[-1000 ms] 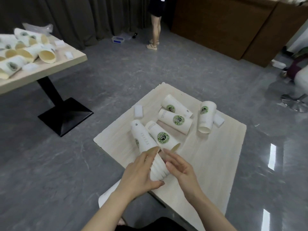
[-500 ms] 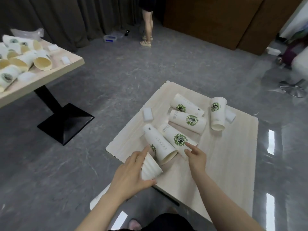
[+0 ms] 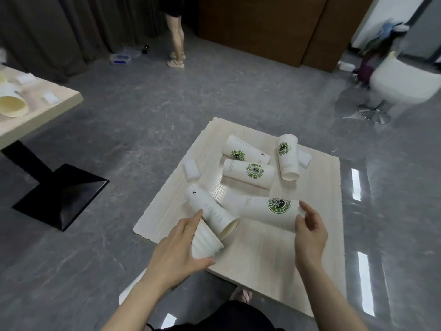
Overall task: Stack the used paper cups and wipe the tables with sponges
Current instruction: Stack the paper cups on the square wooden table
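Right hand (image 3: 310, 229) curls round the mouth end of the logo cup (image 3: 265, 212), its long axis running leftward toward my left hand (image 3: 176, 252), which grips the ribbed cup (image 3: 205, 242).

Glossy grey floor (image 3: 155, 120), dark curtains (image 3: 71, 27), brown wooden panelling (image 3: 262, 25).
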